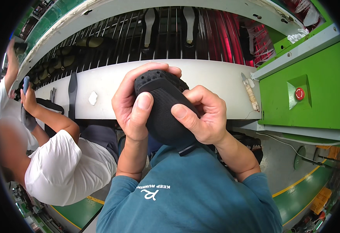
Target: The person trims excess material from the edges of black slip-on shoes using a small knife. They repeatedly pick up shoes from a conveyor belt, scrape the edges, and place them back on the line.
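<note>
A black shoe (pixel 169 105) with a ribbed face is held up in front of my chest, above the near edge of the white worktop. My left hand (pixel 133 101) wraps its left and far side, the thumb pressing on the ribbed face and the fingers curling over the far end. On the right side my right hand (pixel 207 112) grips it, with its thumb also laid on the ribs. A short black tab sticks out at the end nearest me. The underside of the shoe and some fingertips are hidden.
On the white worktop (pixel 96 83) lie a black sole-shaped strip (pixel 72 93), a white scrap (pixel 93 98) and a wrapped-handle knife (pixel 250 93). Beyond run metal rollers carrying shoe parts (pixel 150 29). A green machine panel with a red button (pixel 299 93) stands right; a co-worker (pixel 61 163) sits left.
</note>
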`<action>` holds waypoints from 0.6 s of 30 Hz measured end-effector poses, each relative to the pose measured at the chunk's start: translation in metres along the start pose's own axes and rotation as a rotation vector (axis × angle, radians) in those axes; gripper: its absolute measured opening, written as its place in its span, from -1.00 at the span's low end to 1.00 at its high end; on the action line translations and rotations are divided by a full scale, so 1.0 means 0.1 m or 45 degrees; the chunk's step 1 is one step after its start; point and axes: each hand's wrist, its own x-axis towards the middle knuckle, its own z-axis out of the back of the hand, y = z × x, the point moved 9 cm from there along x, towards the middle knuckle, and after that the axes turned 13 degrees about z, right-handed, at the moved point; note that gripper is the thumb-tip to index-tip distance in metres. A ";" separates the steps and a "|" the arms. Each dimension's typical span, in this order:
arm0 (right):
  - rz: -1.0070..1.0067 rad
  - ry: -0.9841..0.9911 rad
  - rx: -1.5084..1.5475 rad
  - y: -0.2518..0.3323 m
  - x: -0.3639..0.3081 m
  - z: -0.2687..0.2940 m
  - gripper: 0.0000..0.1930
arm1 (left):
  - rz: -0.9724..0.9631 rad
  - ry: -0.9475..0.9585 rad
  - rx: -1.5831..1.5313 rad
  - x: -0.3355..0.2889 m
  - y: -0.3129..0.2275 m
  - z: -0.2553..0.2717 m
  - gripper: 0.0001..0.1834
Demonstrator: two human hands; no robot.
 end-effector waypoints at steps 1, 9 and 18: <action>-0.003 -0.001 -0.001 0.00 0.00 0.00 -0.83 | 0.005 0.000 0.001 0.00 0.00 0.00 -0.27; -0.053 0.021 -0.052 0.02 -0.02 0.00 -0.82 | 0.020 -0.003 -0.030 -0.04 -0.01 0.00 -0.30; -0.115 0.072 -0.109 0.08 -0.04 -0.02 -0.81 | 0.075 -0.037 -0.013 -0.08 -0.12 0.00 -0.39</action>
